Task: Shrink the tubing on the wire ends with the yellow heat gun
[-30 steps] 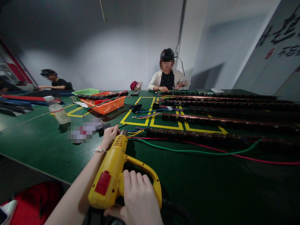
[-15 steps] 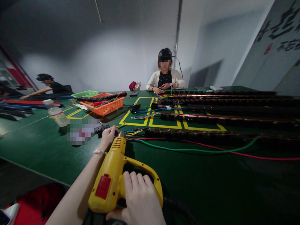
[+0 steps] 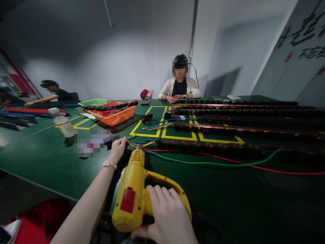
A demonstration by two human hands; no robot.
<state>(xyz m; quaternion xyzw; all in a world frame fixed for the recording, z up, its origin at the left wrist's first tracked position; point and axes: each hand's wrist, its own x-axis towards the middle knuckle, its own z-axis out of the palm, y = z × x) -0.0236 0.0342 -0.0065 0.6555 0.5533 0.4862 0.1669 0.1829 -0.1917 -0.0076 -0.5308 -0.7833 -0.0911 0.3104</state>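
Head view: right hand point(image 3: 165, 217) grip wraps heat gun point(image 3: 137, 189) handle; left hand point(image 3: 118, 149) pinches wires point(image 3: 142, 143).

A green surface point(image 3: 45, 159) is marked with yellow tape squares point(image 3: 162, 130). Long black strips point(image 3: 254, 132) are laid across the right, loose wires point(image 3: 215, 164) trail nearer, and an orange basket point(image 3: 115, 117) plus a bottle point(image 3: 63, 124) are parked far left.

1. Heat gun point(image 3: 137, 189): yellow body with a red label on its back and a looped handle, at the lower middle of the frame, gripped at the handle, nozzle pointing away toward the wires.
2. Wires point(image 3: 142, 143): coloured ends bunched on the green table just beyond the nozzle, pinched at the left.
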